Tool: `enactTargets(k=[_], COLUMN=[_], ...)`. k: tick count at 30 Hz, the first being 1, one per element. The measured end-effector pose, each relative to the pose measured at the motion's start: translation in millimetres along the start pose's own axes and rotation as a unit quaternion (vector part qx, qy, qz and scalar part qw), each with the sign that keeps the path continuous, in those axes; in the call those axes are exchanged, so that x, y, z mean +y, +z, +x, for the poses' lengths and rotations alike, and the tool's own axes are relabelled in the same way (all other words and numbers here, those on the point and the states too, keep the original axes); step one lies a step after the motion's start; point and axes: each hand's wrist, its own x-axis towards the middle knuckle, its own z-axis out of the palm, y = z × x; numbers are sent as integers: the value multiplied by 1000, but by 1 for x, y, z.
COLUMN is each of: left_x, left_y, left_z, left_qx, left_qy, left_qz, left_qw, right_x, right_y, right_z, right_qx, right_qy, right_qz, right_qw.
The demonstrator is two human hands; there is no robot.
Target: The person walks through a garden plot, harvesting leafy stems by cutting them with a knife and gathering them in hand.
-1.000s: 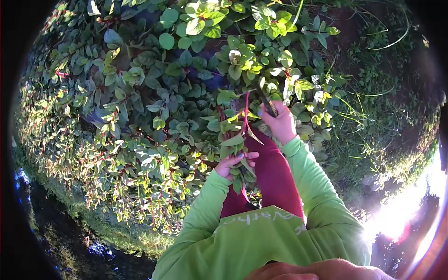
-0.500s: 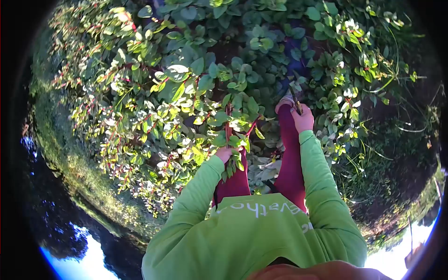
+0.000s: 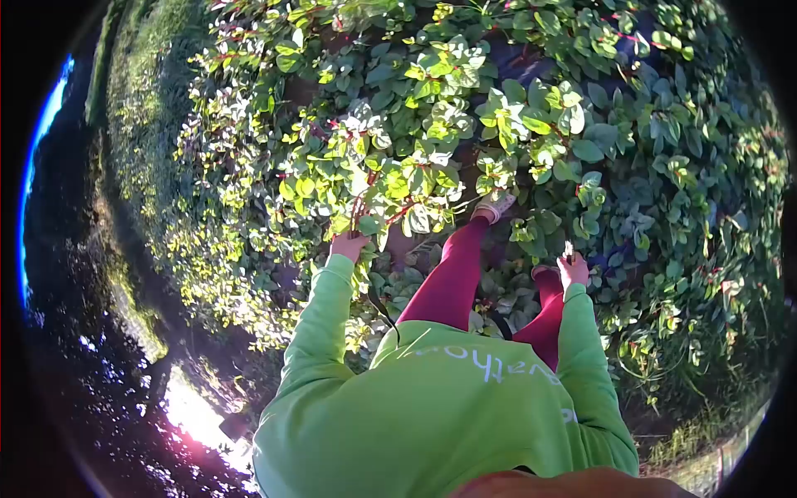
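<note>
Reddish stems [image 3: 359,214] are gripped in the left hand [image 3: 349,246], and a small tool [image 3: 569,251] is held in the right hand [image 3: 573,270].
At nine o'clock of the view, the left hand is closed around the stems, which are directed toward twelve o'clock; whether they are joined to the leafy plants [image 3: 535,124] cannot be told. At three o'clock, the right hand is closed on the tool, whose bright end is pointed toward twelve o'clock. The two hands are kept well apart, and the dark red leggings [image 3: 447,278] are seen between them. A shoe [image 3: 498,205] is placed at two o'clock, among the leaves.
</note>
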Motion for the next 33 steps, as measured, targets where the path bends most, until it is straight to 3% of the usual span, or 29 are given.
enactTargets(k=[3,5,7,10,12,15,16,18,19,20,21,22,25,29,30,31,33], left_x=[-23,-63,-58,-106,-72,-191,-214,-194,-189,-220,-219,-210,-201,-168,-169,-131,-98], left_y=[-43,-64,-100,-129,-145,-128,-132,-129,-120,-107,-96,-71,-28,-7,-4,-16,-20], left_z=[6,30,37,84,75,190,213,207,199,213,192,174,149,148,169,151,169], left_qx=[35,97,142,190,230,105,103,126,44,-22,-53,-54,-75,-164,-224,-227,-153], left_qy=[-54,-41,-60,-20,28,5,-55,-251,-206,-138,-58,-45,-42,11,-44,10,30], left_qz=[-53,-206,-203,-238,-229,-375,-264,-298,-137,68,233,240,22,136,64,78,106], left_qw=[997,973,967,952,945,921,958,912,968,988,969,968,996,977,972,971,982], right_x=[-14,-34,-60,-86,-115,-143,-148,-148,-142,-138,-134,-124,-88,-30,-25,-18,9], right_y=[-3,-12,-20,-26,-35,-50,-59,-73,-83,-91,-98,-107,-137,-173,-181,-189,-191], right_z=[16,25,27,34,25,11,8,3,0,-2,-6,-11,-35,-79,-94,-108,-130], right_qx=[-42,-75,-78,-77,-72,-35,-46,-2,14,28,40,54,94,171,167,162,153], right_qy=[3,12,16,-8,-34,-37,-23,-16,-1,10,19,20,60,128,175,220,247], right_qz=[-73,-97,-111,-118,-151,-188,-164,-164,-158,-152,-146,-143,-176,-208,-183,-157,-129], right_qw=[996,992,991,990,985,981,985,986,987,988,988,988,978,955,953,949,948])
